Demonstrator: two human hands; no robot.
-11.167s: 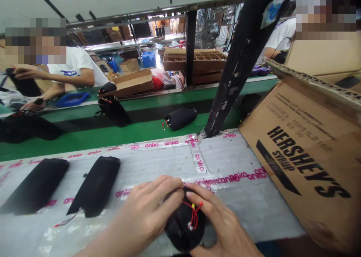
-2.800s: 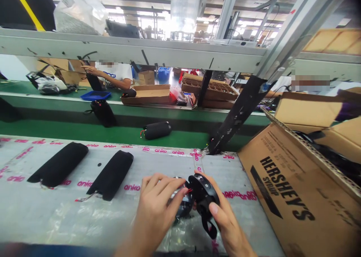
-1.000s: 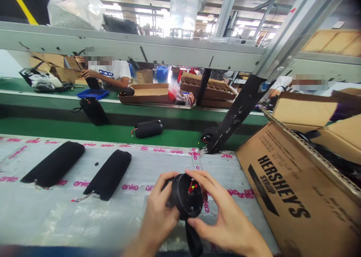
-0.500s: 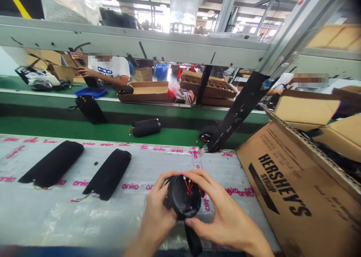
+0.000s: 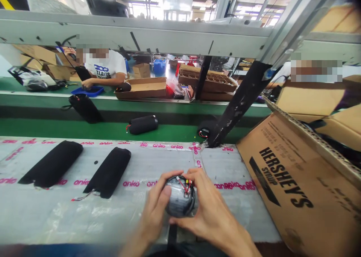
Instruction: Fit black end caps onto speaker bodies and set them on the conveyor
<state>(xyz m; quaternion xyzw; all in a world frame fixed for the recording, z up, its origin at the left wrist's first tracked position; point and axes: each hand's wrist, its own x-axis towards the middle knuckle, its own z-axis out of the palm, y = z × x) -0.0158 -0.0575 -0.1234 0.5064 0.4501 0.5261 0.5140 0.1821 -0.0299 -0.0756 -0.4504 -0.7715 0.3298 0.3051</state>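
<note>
Head view showed that we had just tipped the cylinder (image 5: 179,204), its wired end now facing up at us; that seemed to put the wires (image 5: 187,187) within easier finger reach. Our left hand (image 5: 156,202) and right hand (image 5: 208,200) kept it in a two-sided grip over the near tabletop (image 5: 132,223). Two tubes (image 5: 53,163) lay well left, a box (image 5: 284,174) stood right, and the far edge met green belt (image 5: 175,131), leaving sideways room.

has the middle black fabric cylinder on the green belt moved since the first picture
Yes: the black fabric cylinder has moved left along the green belt, farther from the slanted black post.
</note>
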